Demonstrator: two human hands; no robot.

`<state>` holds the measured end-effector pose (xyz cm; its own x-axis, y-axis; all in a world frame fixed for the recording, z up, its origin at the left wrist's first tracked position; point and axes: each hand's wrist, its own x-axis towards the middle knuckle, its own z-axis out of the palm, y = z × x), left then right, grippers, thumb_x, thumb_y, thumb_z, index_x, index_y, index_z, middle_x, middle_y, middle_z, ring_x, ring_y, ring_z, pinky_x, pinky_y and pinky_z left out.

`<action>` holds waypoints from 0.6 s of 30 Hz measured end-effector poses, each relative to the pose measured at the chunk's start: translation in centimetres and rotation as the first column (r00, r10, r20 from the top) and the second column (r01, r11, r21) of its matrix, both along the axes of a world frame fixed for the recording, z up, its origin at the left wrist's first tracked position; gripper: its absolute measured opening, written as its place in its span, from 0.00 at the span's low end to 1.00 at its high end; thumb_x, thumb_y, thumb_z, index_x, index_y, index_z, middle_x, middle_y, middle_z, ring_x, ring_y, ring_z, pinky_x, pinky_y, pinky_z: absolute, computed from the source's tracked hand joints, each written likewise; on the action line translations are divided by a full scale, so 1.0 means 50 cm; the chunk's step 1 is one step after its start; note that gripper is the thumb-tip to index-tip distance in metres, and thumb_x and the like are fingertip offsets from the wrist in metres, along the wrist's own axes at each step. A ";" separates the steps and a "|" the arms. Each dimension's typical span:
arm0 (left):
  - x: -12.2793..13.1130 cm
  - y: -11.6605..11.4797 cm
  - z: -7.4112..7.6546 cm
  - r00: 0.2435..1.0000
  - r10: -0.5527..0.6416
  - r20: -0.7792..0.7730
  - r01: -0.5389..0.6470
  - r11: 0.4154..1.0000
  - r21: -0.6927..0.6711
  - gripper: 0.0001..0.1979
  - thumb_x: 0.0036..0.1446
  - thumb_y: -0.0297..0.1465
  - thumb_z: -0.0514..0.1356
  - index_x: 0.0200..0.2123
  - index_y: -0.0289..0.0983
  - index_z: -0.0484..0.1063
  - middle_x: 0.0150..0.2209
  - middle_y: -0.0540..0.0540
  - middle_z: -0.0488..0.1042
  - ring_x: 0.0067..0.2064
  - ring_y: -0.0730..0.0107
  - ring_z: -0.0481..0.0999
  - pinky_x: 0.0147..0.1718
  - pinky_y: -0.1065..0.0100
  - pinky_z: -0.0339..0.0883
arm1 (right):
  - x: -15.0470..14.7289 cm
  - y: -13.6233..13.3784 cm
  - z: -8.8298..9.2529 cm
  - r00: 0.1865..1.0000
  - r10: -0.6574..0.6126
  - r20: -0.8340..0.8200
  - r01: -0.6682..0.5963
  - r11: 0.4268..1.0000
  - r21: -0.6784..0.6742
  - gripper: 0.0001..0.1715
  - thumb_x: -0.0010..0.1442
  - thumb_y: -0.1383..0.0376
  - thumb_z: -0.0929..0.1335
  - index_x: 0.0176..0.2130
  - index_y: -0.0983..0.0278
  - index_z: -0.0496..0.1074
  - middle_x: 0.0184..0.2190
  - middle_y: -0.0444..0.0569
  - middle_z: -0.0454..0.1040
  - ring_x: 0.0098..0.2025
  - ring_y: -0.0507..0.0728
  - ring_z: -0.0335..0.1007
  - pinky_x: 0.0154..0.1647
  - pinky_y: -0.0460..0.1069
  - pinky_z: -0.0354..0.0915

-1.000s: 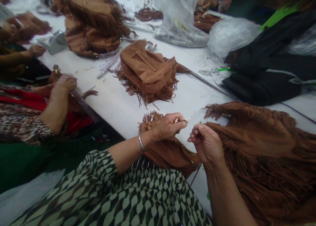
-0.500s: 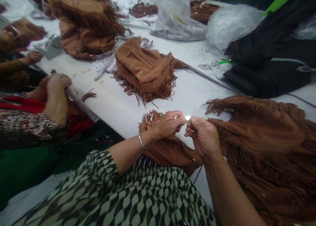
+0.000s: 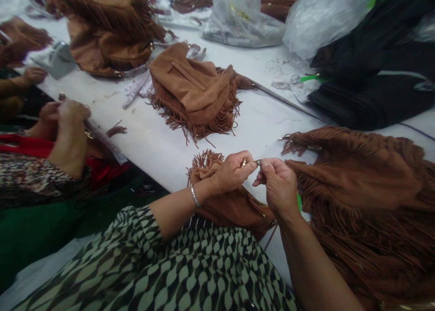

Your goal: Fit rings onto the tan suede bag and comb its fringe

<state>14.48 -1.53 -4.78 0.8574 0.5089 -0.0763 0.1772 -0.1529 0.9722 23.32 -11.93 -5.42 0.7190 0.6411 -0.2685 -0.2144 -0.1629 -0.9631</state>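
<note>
My left hand (image 3: 231,171) and my right hand (image 3: 278,184) meet fingertip to fingertip over the table's near edge. Both are closed in a pinch on a small metal piece (image 3: 258,162) between them. Under my left hand lies a brown fringed suede bag (image 3: 234,207), partly hanging off the table (image 3: 159,143). A large heap of brown fringed suede (image 3: 367,198) lies right beside my right hand. A silver bangle sits on my left wrist.
Another brown fringed bag (image 3: 193,91) lies mid-table, with a pile of such bags (image 3: 108,35) at the far left. Clear plastic bags (image 3: 244,16) and black material (image 3: 374,93) fill the far right. A co-worker's hands (image 3: 64,121) work at the left edge.
My right hand has moved left until its fingertips meet the left hand's, pinching the small metal piece together. The view has drifted slightly, so the table's things sit a bit higher and further left.
</note>
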 end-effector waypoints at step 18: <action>-0.035 0.046 -0.022 0.953 -0.268 0.137 0.301 0.843 -0.445 0.18 0.47 0.41 0.65 0.27 0.32 0.65 0.22 0.53 0.65 0.22 0.82 0.59 0.22 0.77 0.51 | 0.020 -0.004 -0.009 0.840 0.436 -0.324 -0.385 0.899 0.211 0.17 0.53 0.55 0.71 0.27 0.65 0.65 0.18 0.41 0.64 0.18 0.47 0.59 0.16 0.42 0.58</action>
